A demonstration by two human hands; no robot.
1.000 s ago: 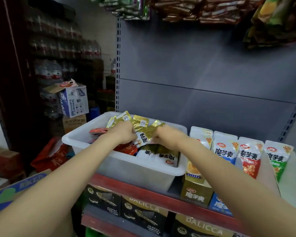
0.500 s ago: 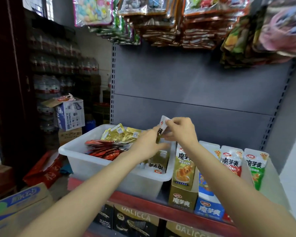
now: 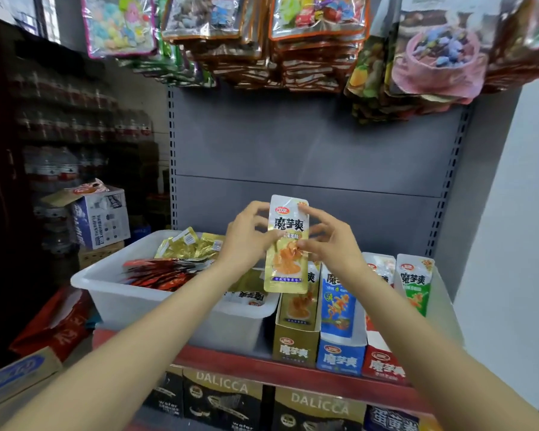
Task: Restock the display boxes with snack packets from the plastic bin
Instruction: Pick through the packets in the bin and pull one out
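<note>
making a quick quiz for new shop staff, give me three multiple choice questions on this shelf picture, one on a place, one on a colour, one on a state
1. Where does the white plastic bin stand?
A. left of the display boxes on the red shelf
B. on the floor
C. right of the display boxes

2. Which colour is the display box nearest the bin?
A. green
B. gold
C. purple

3. How is the gold snack packet held?
A. flat in the bin, untouched
B. upright, pinched by both hands
C. tucked in the blue display box

Answers:
1 A: the bin sits on the shelf with the boxes lined up to its right.
2 B: the box beside the bin is gold, then blue, then red.
3 B: the left hand and right hand grip its edges above the gold box.
</note>
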